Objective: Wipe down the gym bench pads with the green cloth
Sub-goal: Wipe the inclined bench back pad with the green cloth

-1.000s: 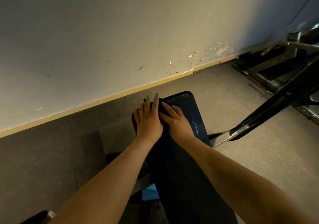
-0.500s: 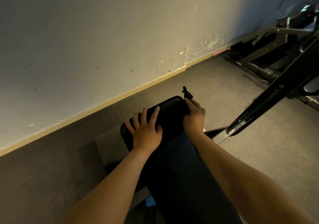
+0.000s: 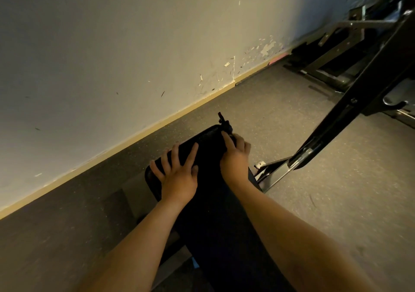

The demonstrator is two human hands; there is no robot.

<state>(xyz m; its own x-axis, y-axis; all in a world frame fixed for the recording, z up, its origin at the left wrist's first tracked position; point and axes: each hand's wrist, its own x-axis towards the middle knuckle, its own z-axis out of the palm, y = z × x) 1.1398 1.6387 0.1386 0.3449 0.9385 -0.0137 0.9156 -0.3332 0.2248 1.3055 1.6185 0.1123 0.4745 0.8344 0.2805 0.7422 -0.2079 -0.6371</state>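
Left hand (image 3: 177,174) lies flat with fingers spread on the far end of the dark bench pad (image 3: 213,213), holding nothing; right hand (image 3: 235,154) curls over the pad's far right corner, pinching a dark cloth (image 3: 224,123) whose tip pokes up past the fingers; a black metal frame (image 3: 350,112) stands to the right, near the wall (image 3: 112,44).

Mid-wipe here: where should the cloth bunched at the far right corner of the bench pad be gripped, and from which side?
Probably the bunched body, not the loose tip. The cloth looks dark here; it sits crumpled at the bench pad's far right corner, one end poking up past the edge. The right hand curls round it from the near right side. The left hand lies flat on the pad.
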